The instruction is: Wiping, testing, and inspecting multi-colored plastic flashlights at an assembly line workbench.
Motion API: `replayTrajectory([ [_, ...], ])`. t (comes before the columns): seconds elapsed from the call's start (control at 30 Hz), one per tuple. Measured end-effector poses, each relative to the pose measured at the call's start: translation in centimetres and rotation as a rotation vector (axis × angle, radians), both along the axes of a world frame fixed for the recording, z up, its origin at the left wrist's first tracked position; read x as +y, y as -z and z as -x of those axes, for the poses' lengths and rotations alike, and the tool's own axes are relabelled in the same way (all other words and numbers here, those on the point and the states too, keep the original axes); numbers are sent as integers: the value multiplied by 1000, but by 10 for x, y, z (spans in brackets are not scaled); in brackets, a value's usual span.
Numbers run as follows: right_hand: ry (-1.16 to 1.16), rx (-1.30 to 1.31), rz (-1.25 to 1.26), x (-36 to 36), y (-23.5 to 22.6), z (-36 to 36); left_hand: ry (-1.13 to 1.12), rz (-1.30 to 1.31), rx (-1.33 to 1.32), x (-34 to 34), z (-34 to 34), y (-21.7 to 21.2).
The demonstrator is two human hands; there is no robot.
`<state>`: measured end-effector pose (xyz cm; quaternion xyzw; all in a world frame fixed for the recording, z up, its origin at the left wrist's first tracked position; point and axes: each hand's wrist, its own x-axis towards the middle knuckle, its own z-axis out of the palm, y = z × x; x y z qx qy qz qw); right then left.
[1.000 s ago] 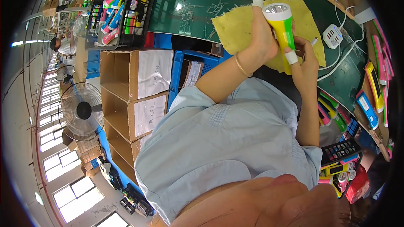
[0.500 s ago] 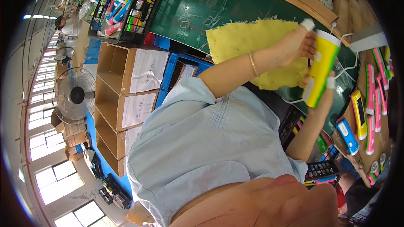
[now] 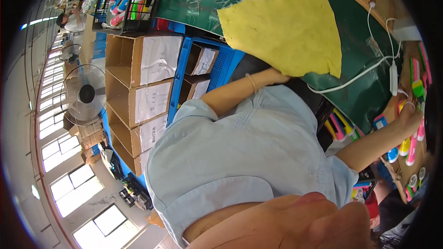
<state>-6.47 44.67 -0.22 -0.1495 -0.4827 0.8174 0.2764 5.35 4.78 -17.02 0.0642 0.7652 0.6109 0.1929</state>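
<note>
Away swings the right arm! Half a second ago we had a big yellow torch up by the cloth (image 3: pixel 286 32); now that cloth lies bare on the table (image 3: pixel 194 9), and our right grip (image 3: pixel 410 114) has gone well to its right, in among the torches (image 3: pixel 412 151).

That's where we find them: pink, yellow and blue, close together on a brown board (image 3: pixel 423 159) right of the cloth. Anything held? We cannot tell. The fingers are lost among the shells, a yellow-green piece (image 3: pixel 418 88) just past them, and whether they're closed or loose we can't call. Left grip (image 3: pixel 278 76), drawn back to the cloth's near edge, fingers hidden, so no verdict there either.

How do these handle? We'd guess light and stiff, plastic by the look, nothing that squashes. Smooth too, so a bit slippery and apt to knock a neighbour. We'd take one round the narrow barrel, thumb opposite fingers, keeping off the lens end, which we judge likeliest to scratch or crack. And we'd lift clear of the white cable (image 3: pixel 350 81), looping right of the cloth.
</note>
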Motion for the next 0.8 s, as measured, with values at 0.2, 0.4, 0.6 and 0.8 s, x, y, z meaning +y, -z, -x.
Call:
replayTrajectory([
  [0.2, -77, -149, -291, -21, 4, -7, 63, 207, 510, 12, 48, 64],
  [0.4, -48, -167, -167, -37, -8, -28, 218, 213, 409, -20, 52, 51],
  [0.6, -117, -116, -240, -66, -5, -33, 319, 229, 376, -66, 29, 17],
  [0.8, -343, -176, -443, -86, -31, -54, 281, 360, 346, -98, 17, -6],
])
